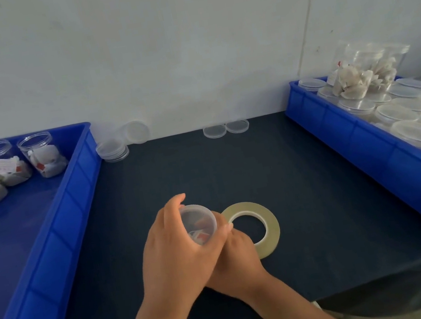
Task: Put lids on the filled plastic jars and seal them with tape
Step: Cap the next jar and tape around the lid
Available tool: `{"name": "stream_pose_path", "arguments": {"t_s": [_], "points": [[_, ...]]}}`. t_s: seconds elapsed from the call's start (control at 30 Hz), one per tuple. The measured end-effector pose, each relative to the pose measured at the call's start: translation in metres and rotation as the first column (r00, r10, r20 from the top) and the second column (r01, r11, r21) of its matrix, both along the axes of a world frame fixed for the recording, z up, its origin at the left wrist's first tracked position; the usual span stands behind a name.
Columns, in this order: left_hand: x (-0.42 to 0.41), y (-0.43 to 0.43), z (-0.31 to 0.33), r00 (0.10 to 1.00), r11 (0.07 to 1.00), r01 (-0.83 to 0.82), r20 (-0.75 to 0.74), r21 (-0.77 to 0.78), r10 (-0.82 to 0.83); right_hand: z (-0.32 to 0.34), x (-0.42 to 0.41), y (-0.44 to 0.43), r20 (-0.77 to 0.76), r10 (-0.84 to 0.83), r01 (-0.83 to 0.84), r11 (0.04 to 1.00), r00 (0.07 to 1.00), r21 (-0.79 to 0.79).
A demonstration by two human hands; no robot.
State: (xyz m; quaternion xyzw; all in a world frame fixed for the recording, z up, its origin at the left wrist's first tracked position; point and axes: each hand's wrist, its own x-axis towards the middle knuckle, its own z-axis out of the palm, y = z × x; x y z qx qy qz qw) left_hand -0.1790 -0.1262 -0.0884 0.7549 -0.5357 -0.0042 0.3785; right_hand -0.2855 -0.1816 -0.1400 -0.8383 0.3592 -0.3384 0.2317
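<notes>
A clear plastic jar (200, 223) with a lid on top and white sachets inside stands near the middle of the dark table. My left hand (175, 252) grips it from the left, fingers curled over the lid's rim. My right hand (236, 256) lies under and behind the left, its fingers against the jar's lower right side; what it holds is hidden. A roll of pale yellowish tape (260, 226) lies flat just right of the jar, partly under my right hand. Loose clear lids (215, 131) sit by the wall.
A blue tray (67, 212) on the left holds several lidless filled jars (44, 155). A blue tray (364, 143) on the right is packed with lidded jars (412, 132) and a bag of sachets (365, 70). A stack of lids (113, 149) stands by the wall.
</notes>
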Motion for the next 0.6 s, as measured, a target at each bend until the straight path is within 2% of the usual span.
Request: {"name": "stream_pose_path", "arguments": {"t_s": [0.17, 0.33, 0.4, 0.43, 0.5, 0.53, 0.6], "points": [[0.012, -0.004, 0.002, 0.993, 0.993, 0.117, 0.004, -0.005, -0.117, -0.001, -0.004, -0.006, 0.087, 0.033, -0.036, 0.999, 0.996, 0.033], [0.024, -0.008, 0.002, 0.977, 0.977, 0.214, -0.001, 0.022, -0.214, -0.001, -0.001, -0.003, 0.039, -0.027, 0.028, 0.999, 0.999, -0.033], [0.027, -0.007, -0.002, 0.97, 0.971, 0.239, -0.042, 0.0, -0.239, 0.004, -0.007, -0.006, 0.014, 0.062, -0.062, 0.998, 0.998, -0.027], [0.028, -0.006, -0.004, 0.967, 0.969, 0.247, -0.057, -0.007, -0.248, 0.006, -0.014, -0.01, -0.005, 0.137, -0.137, 0.99, 0.991, 0.03], [0.028, -0.006, -0.006, 0.963, 0.965, 0.262, -0.066, -0.022, -0.262, 0.011, -0.034, -0.023, -0.127, 0.235, -0.212, 0.962, 0.964, 0.171], [0.028, -0.006, -0.007, 0.962, 0.964, 0.264, -0.067, -0.041, -0.266, 0.011, -0.047, -0.03, -0.254, 0.226, -0.177, 0.963, 0.941, 0.202], [0.026, -0.007, -0.008, 0.957, 0.959, 0.265, -0.096, -0.1, -0.274, 0.01, -0.069, -0.041, -0.482, 0.117, -0.049, 0.987, 0.868, 0.151]]}}
